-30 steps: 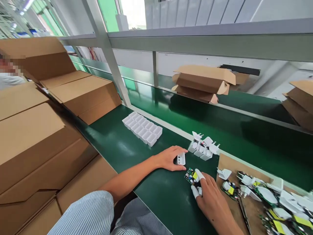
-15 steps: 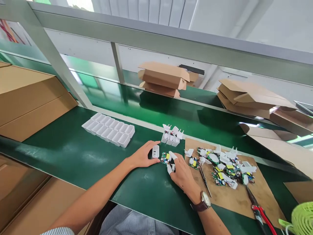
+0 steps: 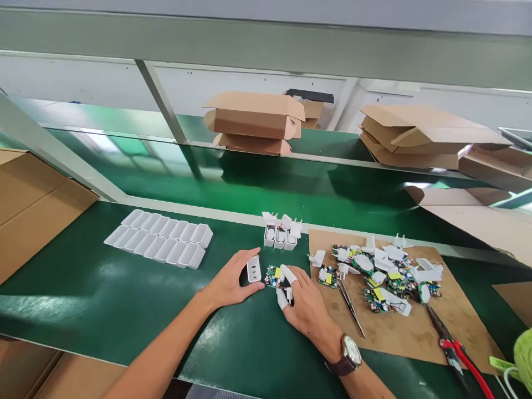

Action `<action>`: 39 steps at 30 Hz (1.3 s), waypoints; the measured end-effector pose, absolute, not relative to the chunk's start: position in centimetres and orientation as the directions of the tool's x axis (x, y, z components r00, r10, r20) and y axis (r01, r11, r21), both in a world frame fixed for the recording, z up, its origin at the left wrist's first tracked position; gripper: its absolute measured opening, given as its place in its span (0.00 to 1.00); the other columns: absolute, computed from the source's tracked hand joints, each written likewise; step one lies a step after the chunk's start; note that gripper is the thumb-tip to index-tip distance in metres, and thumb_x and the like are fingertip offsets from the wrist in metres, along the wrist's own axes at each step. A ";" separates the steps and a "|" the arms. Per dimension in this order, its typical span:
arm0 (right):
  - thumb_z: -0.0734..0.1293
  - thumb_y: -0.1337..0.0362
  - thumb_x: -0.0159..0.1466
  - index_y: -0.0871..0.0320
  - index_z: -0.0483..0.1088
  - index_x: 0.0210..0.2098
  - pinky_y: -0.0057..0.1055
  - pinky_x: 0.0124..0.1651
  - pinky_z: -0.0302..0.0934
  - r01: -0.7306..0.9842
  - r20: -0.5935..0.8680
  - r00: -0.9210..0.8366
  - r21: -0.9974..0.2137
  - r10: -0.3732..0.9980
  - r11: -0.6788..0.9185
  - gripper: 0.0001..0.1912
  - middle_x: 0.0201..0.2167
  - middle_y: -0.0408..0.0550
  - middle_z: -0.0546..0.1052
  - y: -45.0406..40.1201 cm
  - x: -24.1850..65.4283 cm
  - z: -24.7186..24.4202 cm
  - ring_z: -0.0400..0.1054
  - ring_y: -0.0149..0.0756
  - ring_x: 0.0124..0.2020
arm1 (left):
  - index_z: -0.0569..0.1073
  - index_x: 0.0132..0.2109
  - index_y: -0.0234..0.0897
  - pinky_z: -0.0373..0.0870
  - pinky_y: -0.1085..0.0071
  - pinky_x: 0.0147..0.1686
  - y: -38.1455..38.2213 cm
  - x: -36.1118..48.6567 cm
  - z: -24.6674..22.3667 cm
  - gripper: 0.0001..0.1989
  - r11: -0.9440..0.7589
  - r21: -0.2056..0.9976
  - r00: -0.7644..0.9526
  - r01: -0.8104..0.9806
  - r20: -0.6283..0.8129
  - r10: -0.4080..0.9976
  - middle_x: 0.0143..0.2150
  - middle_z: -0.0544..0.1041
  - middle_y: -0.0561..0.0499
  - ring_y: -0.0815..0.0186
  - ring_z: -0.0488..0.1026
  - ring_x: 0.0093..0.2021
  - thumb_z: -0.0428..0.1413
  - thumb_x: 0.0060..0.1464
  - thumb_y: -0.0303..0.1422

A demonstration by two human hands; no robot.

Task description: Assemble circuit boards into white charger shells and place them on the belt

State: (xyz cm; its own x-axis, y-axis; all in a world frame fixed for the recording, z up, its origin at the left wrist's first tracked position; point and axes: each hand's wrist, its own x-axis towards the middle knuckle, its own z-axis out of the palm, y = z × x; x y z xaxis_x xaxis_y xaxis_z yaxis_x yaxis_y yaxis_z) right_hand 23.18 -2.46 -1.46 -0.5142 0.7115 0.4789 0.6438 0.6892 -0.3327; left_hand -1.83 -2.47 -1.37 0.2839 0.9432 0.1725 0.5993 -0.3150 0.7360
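Between the thumb and fingers of my left hand [image 3: 231, 281] is a small white charger housing [image 3: 254, 270], its slotted end facing me. My right hand [image 3: 308, 303], with white covers on the thumb and a fingertip, grips a green circuit board [image 3: 273, 276] carrying a yellow part. The board lies just right of the housing, apart from it. Beyond the hands stand three white housings [image 3: 280, 237] in a row, with boards inside and plug pieces on top. To the left, open white housings [image 3: 160, 238] form two rows.
On a brown cardboard sheet [image 3: 399, 338] lie a heap of circuit boards with white plug parts [image 3: 386, 271], tweezers [image 3: 351, 307] and red-handled pliers [image 3: 453, 346]. Folded cartons [image 3: 257, 122] rest on the shelf behind. A large carton [image 3: 45, 205] stands at the left.
The view has turned and levelled, so the bench things sit differently in it. The housing in my left hand has tipped, showing more of its slotted end. Both hands keep their holds.
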 end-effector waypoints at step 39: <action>0.65 0.72 0.61 0.57 0.62 0.61 0.47 0.56 0.71 0.603 0.642 -0.243 -0.487 0.727 0.632 0.29 0.50 0.57 0.76 -1.5 23.2 0.1 0.72 0.46 0.53 | 0.67 0.63 0.43 0.76 0.58 0.49 0.1 -2.3 -1.1 0.37 -0.268 0.797 0.406 0.542 0.032 0.914 0.54 0.79 0.47 0.56 0.78 0.47 0.68 0.48 0.43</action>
